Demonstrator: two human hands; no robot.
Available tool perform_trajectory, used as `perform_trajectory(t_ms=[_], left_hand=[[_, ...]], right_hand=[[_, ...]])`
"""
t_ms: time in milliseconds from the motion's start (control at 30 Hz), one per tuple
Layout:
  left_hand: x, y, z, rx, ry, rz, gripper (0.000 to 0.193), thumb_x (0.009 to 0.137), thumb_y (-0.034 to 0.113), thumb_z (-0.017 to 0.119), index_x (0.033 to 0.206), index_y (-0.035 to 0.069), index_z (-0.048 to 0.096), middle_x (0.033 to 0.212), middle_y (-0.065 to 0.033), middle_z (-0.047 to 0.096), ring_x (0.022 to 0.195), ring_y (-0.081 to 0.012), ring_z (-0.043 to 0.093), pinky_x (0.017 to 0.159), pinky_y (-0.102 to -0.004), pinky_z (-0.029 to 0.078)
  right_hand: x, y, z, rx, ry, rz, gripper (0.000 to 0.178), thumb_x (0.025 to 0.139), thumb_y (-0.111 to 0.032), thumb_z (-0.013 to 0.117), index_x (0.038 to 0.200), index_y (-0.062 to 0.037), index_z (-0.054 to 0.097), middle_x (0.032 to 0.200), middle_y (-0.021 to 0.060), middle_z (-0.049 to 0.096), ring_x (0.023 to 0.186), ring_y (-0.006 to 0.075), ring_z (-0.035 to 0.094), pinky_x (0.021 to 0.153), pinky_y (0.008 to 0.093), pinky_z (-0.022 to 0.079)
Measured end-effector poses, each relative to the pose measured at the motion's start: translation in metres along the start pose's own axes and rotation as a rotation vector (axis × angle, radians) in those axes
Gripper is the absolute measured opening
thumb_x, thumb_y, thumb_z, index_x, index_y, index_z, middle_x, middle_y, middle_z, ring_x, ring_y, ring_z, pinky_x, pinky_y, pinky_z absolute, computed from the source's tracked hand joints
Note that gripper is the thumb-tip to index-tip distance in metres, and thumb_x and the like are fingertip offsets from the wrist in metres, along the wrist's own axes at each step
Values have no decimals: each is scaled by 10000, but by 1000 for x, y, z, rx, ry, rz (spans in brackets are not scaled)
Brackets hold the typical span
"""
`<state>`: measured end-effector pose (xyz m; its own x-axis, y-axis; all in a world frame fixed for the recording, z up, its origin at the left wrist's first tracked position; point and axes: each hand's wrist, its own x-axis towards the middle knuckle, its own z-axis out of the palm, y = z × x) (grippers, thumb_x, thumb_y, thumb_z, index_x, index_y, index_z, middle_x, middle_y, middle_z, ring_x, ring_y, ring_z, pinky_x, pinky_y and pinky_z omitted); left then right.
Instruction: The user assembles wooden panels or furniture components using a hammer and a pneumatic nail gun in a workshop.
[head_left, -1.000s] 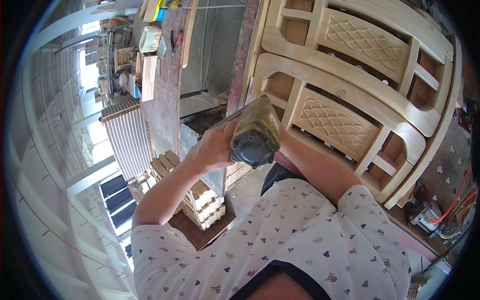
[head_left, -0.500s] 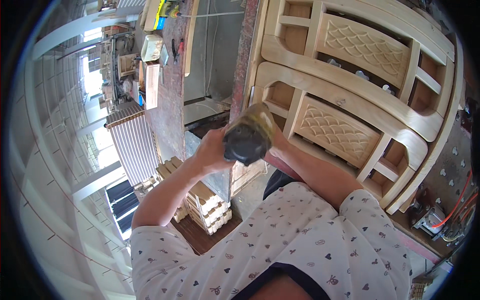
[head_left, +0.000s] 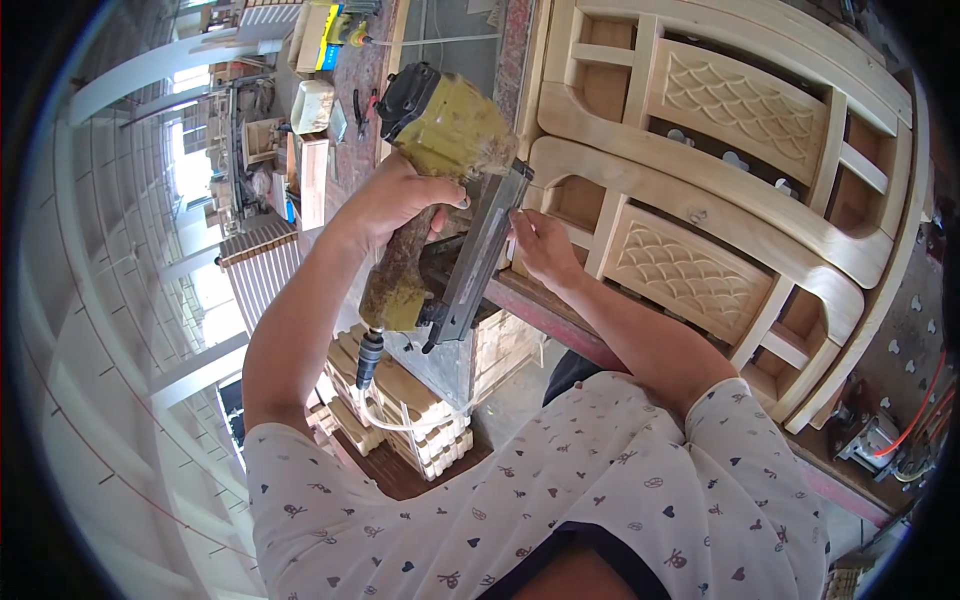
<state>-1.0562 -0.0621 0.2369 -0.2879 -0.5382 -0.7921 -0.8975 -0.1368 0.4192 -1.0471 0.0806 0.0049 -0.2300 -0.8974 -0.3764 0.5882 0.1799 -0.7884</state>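
A worn yellow nail gun (head_left: 455, 125) with a black cap is held up on its side in front of me. My left hand (head_left: 405, 205) is wrapped round its grip, thumb across the top. Its long dark magazine (head_left: 487, 255) slants down along the right side. My right hand (head_left: 545, 248) is beside the magazine near its upper end, fingers pinched together. Whatever the fingertips hold is too small to make out. A pale air hose (head_left: 390, 424) hangs from the coupling at the bottom of the grip.
Carved pale wooden panels (head_left: 690, 265) lie on the bench to the right, with small white pieces on them. Stacked wooden parts (head_left: 425, 435) stand below the gun. Pliers (head_left: 370, 105) and an open white container (head_left: 312, 107) lie at the far left. A motor-like machine (head_left: 872, 440) sits at right.
The nail gun has turned from end-on to side-on, showing its grip and magazine. My right hand has come off the gun's body to beside the magazine; my left hand keeps hold.
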Motion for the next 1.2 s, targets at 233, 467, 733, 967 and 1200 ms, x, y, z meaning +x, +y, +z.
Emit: perform_trajectory(t_ms=[233, 467, 733, 967, 1200], left_hand=[[6, 4, 5, -1, -17, 5, 136, 745, 6, 669, 866, -40, 629, 686, -105, 631, 463, -165, 534, 435, -280, 436], [2, 9, 9, 40, -37, 77, 111, 745, 70, 707, 790, -16, 653, 625, -78, 621, 459, -153, 533, 457, -256, 401], [5, 0, 2, 73, -32, 74, 124, 736, 29, 709, 823, -33, 646, 635, -67, 620, 446, -147, 522, 468, -264, 419], [5, 2, -4, 421, -22, 481, 225, 774, 74, 671, 966, -33, 622, 829, -98, 686, 603, -184, 606, 539, -307, 475], [24, 23, -22, 1230, 37, 1036, 345, 808, 98, 651, 1122, -9, 553, 998, -86, 665, 778, -227, 654, 675, -346, 506]], right_hand=[[3, 2, 5, 5, 39, -1, 373, 1003, -315, 506, 896, 8, 660, 769, 72, 642, 640, 144, 504, 615, 266, 408], [-1, -6, 0, 41, 41, 42, 409, 986, -345, 506, 873, 16, 659, 763, 89, 657, 652, 184, 546, 628, 301, 432], [-4, -12, 0, -18, 74, 29, 454, 976, -379, 503, 854, 29, 658, 750, 102, 674, 654, 225, 585, 641, 333, 460], [20, -37, -23, 293, 32, 148, 378, 996, -325, 478, 980, -1, 671, 872, 119, 686, 711, 217, 602, 687, 341, 486], [64, -89, -51, 754, -56, 90, 300, 1003, -250, 456, 1049, -29, 654, 977, 103, 673, 864, 190, 616, 826, 312, 472]])
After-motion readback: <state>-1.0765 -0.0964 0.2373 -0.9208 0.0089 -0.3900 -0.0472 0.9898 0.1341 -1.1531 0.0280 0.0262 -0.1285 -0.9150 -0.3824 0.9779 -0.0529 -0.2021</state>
